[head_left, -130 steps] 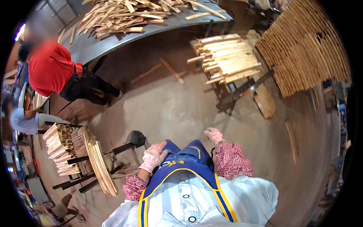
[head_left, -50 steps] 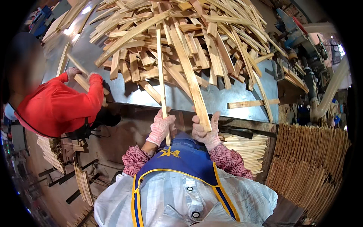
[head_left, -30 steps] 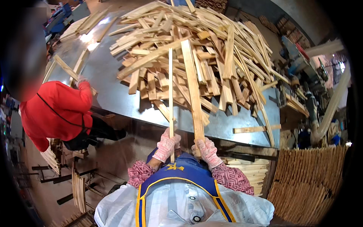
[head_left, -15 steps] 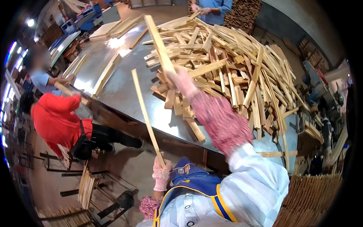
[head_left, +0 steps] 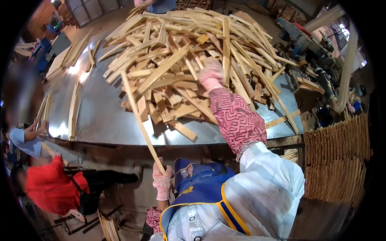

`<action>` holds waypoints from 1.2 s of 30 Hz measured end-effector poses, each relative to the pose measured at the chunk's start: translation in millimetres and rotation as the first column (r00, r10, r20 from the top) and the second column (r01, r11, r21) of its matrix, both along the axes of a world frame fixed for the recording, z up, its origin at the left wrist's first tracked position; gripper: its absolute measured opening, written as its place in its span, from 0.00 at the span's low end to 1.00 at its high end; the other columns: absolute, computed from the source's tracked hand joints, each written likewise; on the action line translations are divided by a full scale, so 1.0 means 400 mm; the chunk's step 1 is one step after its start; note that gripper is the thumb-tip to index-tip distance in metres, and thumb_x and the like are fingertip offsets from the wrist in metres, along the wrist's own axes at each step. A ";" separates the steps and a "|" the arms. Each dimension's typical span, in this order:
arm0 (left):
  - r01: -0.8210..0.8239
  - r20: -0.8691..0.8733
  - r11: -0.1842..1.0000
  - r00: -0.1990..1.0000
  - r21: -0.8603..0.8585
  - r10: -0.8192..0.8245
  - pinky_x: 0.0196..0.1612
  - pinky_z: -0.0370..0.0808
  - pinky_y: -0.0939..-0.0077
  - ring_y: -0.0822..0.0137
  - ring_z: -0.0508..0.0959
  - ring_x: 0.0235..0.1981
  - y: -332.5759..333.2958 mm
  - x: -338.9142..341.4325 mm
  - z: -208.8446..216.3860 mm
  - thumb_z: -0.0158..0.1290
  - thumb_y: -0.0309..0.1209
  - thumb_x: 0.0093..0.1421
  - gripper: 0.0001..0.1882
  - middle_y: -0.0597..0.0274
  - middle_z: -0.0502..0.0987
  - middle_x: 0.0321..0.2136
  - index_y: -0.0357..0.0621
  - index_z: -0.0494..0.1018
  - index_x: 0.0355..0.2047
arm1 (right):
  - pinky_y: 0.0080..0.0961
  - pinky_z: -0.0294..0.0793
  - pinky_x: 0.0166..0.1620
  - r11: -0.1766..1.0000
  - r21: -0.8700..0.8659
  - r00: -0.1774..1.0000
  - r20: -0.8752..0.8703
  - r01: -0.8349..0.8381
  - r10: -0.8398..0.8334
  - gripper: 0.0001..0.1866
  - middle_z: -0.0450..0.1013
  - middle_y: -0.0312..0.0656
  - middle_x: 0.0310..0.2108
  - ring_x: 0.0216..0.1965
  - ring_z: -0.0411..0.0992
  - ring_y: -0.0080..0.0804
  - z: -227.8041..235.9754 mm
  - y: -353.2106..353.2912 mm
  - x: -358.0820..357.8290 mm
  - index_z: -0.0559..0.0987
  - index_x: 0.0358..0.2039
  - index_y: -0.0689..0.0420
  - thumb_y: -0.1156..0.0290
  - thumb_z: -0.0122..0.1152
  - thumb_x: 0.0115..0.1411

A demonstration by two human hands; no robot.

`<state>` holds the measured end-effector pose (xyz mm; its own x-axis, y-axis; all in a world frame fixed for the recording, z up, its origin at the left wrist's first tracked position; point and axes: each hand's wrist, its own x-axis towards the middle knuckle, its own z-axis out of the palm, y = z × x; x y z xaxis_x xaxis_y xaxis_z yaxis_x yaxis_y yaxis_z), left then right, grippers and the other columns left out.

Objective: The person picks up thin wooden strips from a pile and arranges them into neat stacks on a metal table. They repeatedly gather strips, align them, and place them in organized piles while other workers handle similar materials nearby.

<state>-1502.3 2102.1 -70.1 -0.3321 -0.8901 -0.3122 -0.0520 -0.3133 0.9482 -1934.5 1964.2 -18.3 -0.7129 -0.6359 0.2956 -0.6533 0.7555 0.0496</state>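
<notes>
Head view: a picking step appears to be in hand, with a slim wooden strip held at lower centre in the gloved left hand, its far end over the left side of the wood pile, while the gloved right hand is stretched over the pile above centre, just left of a long plank. The strip's near end is clamped by the left fingers; whether the right fingers are apart or closed on a piece cannot be told through blur. A secure hold on one loose piece would seem called for.
</notes>
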 end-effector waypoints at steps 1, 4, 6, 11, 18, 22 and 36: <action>0.091 0.004 0.996 0.996 -0.019 -0.091 0.21 0.72 0.80 0.75 0.72 0.20 -0.015 -0.032 -0.004 0.57 0.22 0.52 0.30 0.67 0.72 0.24 0.42 0.64 0.57 | 0.39 0.76 0.33 0.966 0.152 0.977 -0.072 0.210 -0.201 0.15 0.73 0.43 0.40 0.41 0.74 0.36 -0.056 0.055 -0.135 0.79 0.41 0.56 0.61 0.54 0.60; 0.240 0.185 0.968 0.957 -0.068 -0.224 0.34 0.74 0.79 0.75 0.75 0.27 -0.052 -0.076 0.014 0.58 0.26 0.52 0.29 0.67 0.75 0.28 0.41 0.67 0.56 | 0.44 0.78 0.35 0.938 0.088 0.872 0.349 0.335 -0.344 0.16 0.71 0.44 0.46 0.48 0.74 0.39 -0.027 0.147 -0.105 0.77 0.48 0.60 0.73 0.55 0.58; 0.363 0.108 0.929 0.929 -0.075 -0.354 0.34 0.74 0.79 0.76 0.74 0.27 -0.038 -0.151 0.021 0.58 0.26 0.52 0.29 0.67 0.75 0.28 0.41 0.67 0.56 | 0.37 0.79 0.35 0.915 -0.219 0.614 0.788 0.338 -0.038 0.21 0.73 0.44 0.46 0.44 0.76 0.37 -0.072 0.228 -0.194 0.71 0.54 0.61 0.73 0.55 0.60; 0.461 0.000 0.873 0.884 0.161 -0.467 0.27 0.71 0.78 0.74 0.71 0.23 -0.029 -0.292 0.098 0.58 0.26 0.51 0.29 0.69 0.69 0.23 0.41 0.67 0.55 | 0.23 0.79 0.33 0.519 -0.572 -0.034 0.651 0.636 0.758 0.18 0.76 0.41 0.39 0.37 0.76 0.30 0.054 0.415 0.079 0.72 0.52 0.64 0.75 0.57 0.61; 0.517 0.005 0.839 0.851 0.169 -0.525 0.24 0.70 0.77 0.72 0.71 0.21 -0.019 -0.457 0.102 0.56 0.27 0.52 0.30 0.63 0.72 0.23 0.33 0.64 0.56 | 0.22 0.79 0.36 0.722 -0.412 -0.173 0.792 0.556 0.585 0.22 0.76 0.38 0.42 0.40 0.75 0.25 -0.084 0.678 0.211 0.72 0.56 0.59 0.68 0.59 0.62; 0.480 -0.088 0.837 0.876 0.263 -0.474 0.21 0.69 0.77 0.71 0.72 0.18 0.003 -0.488 0.023 0.57 0.27 0.52 0.30 0.62 0.73 0.22 0.34 0.64 0.56 | 0.21 0.76 0.39 0.701 -0.448 -0.189 0.753 0.555 0.630 0.21 0.76 0.37 0.43 0.41 0.73 0.23 -0.083 0.709 0.205 0.72 0.56 0.60 0.70 0.59 0.62; 0.449 -0.072 0.829 0.889 0.333 -0.452 0.21 0.72 0.77 0.72 0.72 0.18 0.045 -0.458 -0.016 0.58 0.26 0.53 0.28 0.62 0.73 0.25 0.36 0.66 0.55 | 0.24 0.75 0.47 0.756 -0.319 -0.336 0.750 0.572 0.570 0.29 0.74 0.39 0.46 0.44 0.73 0.25 -0.101 0.806 0.337 0.69 0.57 0.62 0.71 0.67 0.55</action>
